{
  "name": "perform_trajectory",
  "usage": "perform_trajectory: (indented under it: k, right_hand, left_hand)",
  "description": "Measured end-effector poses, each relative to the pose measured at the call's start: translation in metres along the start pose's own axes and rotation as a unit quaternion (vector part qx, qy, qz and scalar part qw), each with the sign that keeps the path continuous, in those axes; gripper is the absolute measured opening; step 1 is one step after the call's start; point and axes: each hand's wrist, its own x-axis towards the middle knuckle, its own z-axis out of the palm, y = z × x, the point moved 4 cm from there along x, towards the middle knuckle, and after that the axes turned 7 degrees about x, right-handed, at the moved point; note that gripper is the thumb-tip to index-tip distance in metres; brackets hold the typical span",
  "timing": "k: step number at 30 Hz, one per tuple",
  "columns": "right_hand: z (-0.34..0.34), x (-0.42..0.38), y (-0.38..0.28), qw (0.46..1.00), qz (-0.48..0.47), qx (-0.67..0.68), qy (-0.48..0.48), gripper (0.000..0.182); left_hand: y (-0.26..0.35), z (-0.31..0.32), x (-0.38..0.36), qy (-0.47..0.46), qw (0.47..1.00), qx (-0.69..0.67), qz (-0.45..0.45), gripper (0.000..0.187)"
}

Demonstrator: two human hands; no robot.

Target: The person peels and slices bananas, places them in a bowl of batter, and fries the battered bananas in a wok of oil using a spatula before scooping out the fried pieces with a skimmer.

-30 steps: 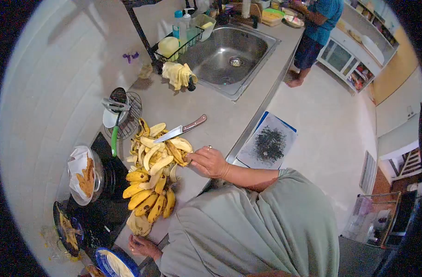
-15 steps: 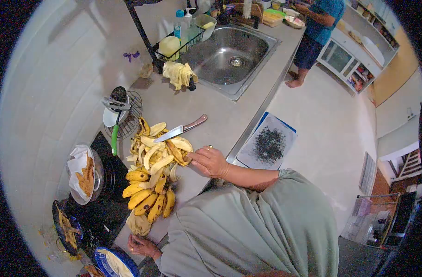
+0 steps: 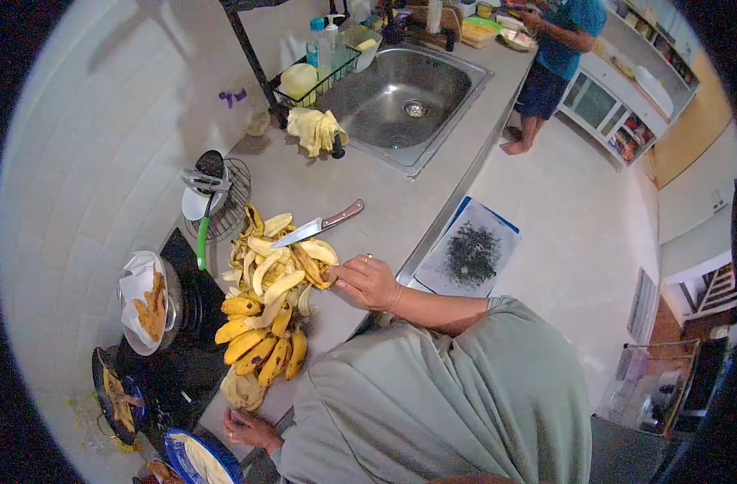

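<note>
My right hand (image 3: 370, 282) rests on the counter, fingers loosely stretched, holding nothing I can see; its fingertips lie against a browned banana peel (image 3: 310, 264). Peels are heaped on the counter, and a kitchen knife (image 3: 318, 223) with a wooden handle lies across them. Nearer the stove side sits a bunch of ripe bananas (image 3: 257, 355). A pale, crumpled cloth-like thing (image 3: 243, 390) is beside the bunch. Next to it, my left hand (image 3: 251, 429) rests at the counter edge, fingers loose and partly hidden, with nothing visible in them.
A pan (image 3: 116, 395) with frying pieces, a paper-lined bowl (image 3: 146, 343) and a blue basin of batter (image 3: 175, 440) stand along the stove. The sink (image 3: 368, 133) is farther up. A co-worker (image 3: 566, 48) stands beyond it. A dustpan-like sheet (image 3: 505, 242) holds dark bits.
Both hands, the bananas and the knife stay in place. The view has shifted very slightly, and the co-worker has moved a little.
</note>
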Motion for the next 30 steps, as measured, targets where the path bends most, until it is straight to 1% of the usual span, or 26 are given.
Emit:
perform_trajectory:
  k: [2,4,5,7,11,14,16,19,22,26,27,28,30]
  right_hand:
    - [0.000,0.000,0.000,1.000,0.003,0.004,0.000,0.026]
    - [0.000,-0.001,0.000,1.000,0.015,0.011,-0.005,0.026]
    - [0.000,-0.001,0.000,1.000,0.015,0.011,-0.006,0.026]
    - [0.001,-0.001,0.001,1.000,0.020,0.008,-0.013,0.026]
    - [0.002,-0.003,0.002,0.999,0.028,0.007,-0.021,0.026]
    - [0.000,0.000,0.000,1.000,0.011,0.005,-0.019,0.026]
    - [0.001,-0.001,0.000,1.000,0.017,0.000,-0.024,0.025]
    - [0.002,-0.001,0.000,1.000,0.001,-0.004,-0.010,0.025]
    - [0.003,-0.003,0.002,1.000,0.010,0.011,-0.009,0.026]
    - [0.002,-0.002,0.002,1.000,0.014,0.016,-0.019,0.027]
    - [0.002,-0.002,0.002,0.999,0.022,0.013,-0.026,0.027]
    - [0.002,-0.003,0.002,0.999,0.029,0.010,-0.033,0.027]
    - [0.005,-0.006,0.004,0.999,0.032,0.010,-0.029,0.027]
  left_hand:
    - [0.001,0.000,-0.001,-0.016,1.000,-0.013,-0.009,0.036]
    - [0.001,0.001,-0.003,0.023,1.000,0.007,0.003,0.036]
    - [0.000,0.001,-0.003,0.023,1.000,0.007,0.003,0.036]
    - [-0.003,0.003,-0.002,-0.005,1.000,0.006,0.015,0.036]
    - [-0.002,0.003,-0.001,-0.015,1.000,-0.003,0.012,0.036]
    - [0.005,-0.003,-0.002,0.012,0.999,0.001,0.033,0.036]
    - [0.008,-0.005,-0.002,0.002,1.000,0.020,0.012,0.035]
    - [0.005,-0.003,-0.002,-0.015,1.000,0.000,0.014,0.035]
    - [0.000,0.003,-0.004,0.012,1.000,0.015,0.021,0.035]
    - [0.012,-0.007,-0.002,0.010,1.000,0.006,0.020,0.037]
    - [0.015,-0.009,-0.002,0.000,1.000,-0.005,0.007,0.037]
    - [0.016,-0.010,-0.002,-0.009,1.000,-0.016,-0.007,0.037]
    - [0.009,-0.004,-0.002,-0.001,1.000,-0.010,0.000,0.037]
